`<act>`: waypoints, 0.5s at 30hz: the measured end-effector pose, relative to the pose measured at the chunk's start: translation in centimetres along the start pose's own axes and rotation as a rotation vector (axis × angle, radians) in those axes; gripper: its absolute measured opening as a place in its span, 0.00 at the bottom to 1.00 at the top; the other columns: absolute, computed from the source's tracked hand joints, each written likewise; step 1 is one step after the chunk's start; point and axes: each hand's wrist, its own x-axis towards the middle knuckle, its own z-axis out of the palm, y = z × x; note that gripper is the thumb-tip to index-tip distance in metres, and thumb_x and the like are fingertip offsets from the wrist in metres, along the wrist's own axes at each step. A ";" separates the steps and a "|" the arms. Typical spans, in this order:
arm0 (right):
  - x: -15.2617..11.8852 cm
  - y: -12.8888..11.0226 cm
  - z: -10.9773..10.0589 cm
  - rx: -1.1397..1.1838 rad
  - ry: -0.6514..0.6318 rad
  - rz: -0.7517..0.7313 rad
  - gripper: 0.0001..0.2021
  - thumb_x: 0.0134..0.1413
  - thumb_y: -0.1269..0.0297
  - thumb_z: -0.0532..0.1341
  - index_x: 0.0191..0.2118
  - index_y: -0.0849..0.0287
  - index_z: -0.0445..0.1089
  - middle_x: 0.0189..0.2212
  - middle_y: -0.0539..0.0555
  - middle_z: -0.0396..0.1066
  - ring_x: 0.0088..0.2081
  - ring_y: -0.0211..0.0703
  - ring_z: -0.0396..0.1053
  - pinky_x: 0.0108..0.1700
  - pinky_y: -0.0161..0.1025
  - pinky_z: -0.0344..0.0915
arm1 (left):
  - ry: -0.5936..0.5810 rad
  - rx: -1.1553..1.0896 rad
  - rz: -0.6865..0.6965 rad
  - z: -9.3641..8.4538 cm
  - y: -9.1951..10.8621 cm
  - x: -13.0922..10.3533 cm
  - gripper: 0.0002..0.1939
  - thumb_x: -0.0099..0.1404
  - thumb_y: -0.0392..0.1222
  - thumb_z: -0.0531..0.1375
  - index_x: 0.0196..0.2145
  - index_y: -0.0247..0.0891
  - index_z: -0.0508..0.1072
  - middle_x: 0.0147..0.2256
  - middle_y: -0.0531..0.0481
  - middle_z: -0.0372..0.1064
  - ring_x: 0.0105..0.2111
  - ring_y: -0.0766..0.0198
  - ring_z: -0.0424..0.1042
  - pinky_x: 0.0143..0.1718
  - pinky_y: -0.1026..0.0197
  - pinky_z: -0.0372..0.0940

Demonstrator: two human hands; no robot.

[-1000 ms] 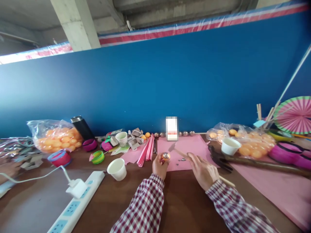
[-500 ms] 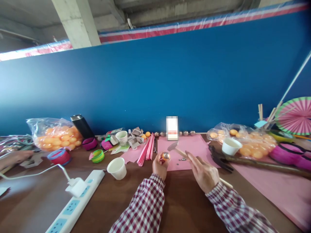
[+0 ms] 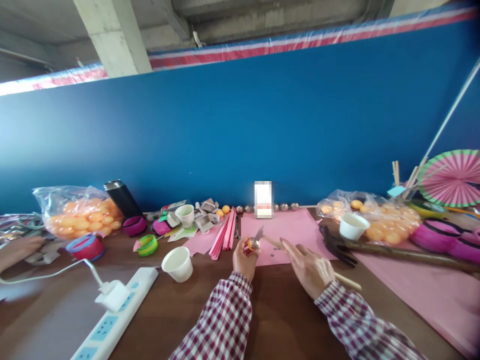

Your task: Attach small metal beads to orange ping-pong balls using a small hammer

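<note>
Pinched in the fingers of my left hand is an orange ball, its top partly covered in shiny silver pieces. My right hand grips a small hammer by its pale wooden handle, whose end sticks out behind the palm. The slim grey hammer head is right at the silver-covered top of the ball; whether it touches cannot be made out. Beneath, a few tiny silver bits lie on a pink sheet. Along its back edge is a row of silver-covered balls.
A large claw hammer lies to the right, by a white cup and bagged orange balls. Left are another cup, pink strips, a power strip and a ball bag. Another person's hand is far left.
The small hammer's head has come left and down to the ball in my left hand. My right hand has shifted slightly left, and the view has turned a little.
</note>
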 end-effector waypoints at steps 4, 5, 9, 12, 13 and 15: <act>-0.1 0.2 0.0 0.029 0.056 0.030 0.17 0.56 0.60 0.46 0.52 0.48 0.57 0.25 0.49 0.68 0.22 0.33 0.63 0.21 0.31 0.48 | 0.006 0.017 0.053 -0.1 -0.4 0.3 0.18 0.45 0.34 0.61 0.37 0.34 0.67 0.34 0.46 0.69 0.34 0.65 0.69 0.37 0.62 0.63; -0.1 0.3 0.0 0.040 0.071 0.035 0.18 0.56 0.60 0.46 0.52 0.48 0.57 0.26 0.50 0.68 0.22 0.32 0.63 0.22 0.31 0.48 | 0.005 0.023 0.070 -0.1 -0.4 0.3 0.16 0.47 0.35 0.60 0.36 0.34 0.67 0.34 0.46 0.69 0.35 0.64 0.69 0.38 0.62 0.62; -0.2 0.1 0.2 0.055 0.075 0.029 0.18 0.56 0.60 0.46 0.52 0.48 0.56 0.26 0.50 0.68 0.22 0.33 0.63 0.22 0.31 0.48 | 0.030 0.042 0.043 -0.1 -0.1 0.3 0.17 0.46 0.34 0.61 0.37 0.34 0.68 0.34 0.46 0.69 0.35 0.64 0.69 0.38 0.62 0.62; -0.2 -0.1 0.3 0.028 0.016 -0.020 0.17 0.55 0.61 0.48 0.51 0.47 0.58 0.23 0.48 0.67 0.20 0.32 0.62 0.20 0.32 0.45 | 0.047 0.084 -0.016 -0.1 0.3 0.2 0.17 0.43 0.33 0.62 0.35 0.33 0.69 0.30 0.47 0.70 0.32 0.64 0.69 0.35 0.62 0.63; -0.2 -0.1 0.3 0.026 0.013 -0.023 0.17 0.55 0.61 0.48 0.51 0.47 0.58 0.23 0.48 0.67 0.20 0.32 0.62 0.19 0.32 0.45 | 0.048 0.090 -0.021 -0.1 0.4 0.1 0.17 0.42 0.32 0.62 0.34 0.33 0.69 0.29 0.48 0.70 0.31 0.64 0.69 0.35 0.62 0.63; -0.2 -0.1 0.2 0.040 0.043 0.007 0.18 0.55 0.62 0.47 0.52 0.48 0.57 0.25 0.49 0.67 0.21 0.32 0.63 0.20 0.32 0.46 | 0.057 0.069 -0.014 -0.1 0.5 0.0 0.18 0.41 0.32 0.63 0.33 0.34 0.70 0.30 0.49 0.70 0.31 0.64 0.69 0.35 0.63 0.64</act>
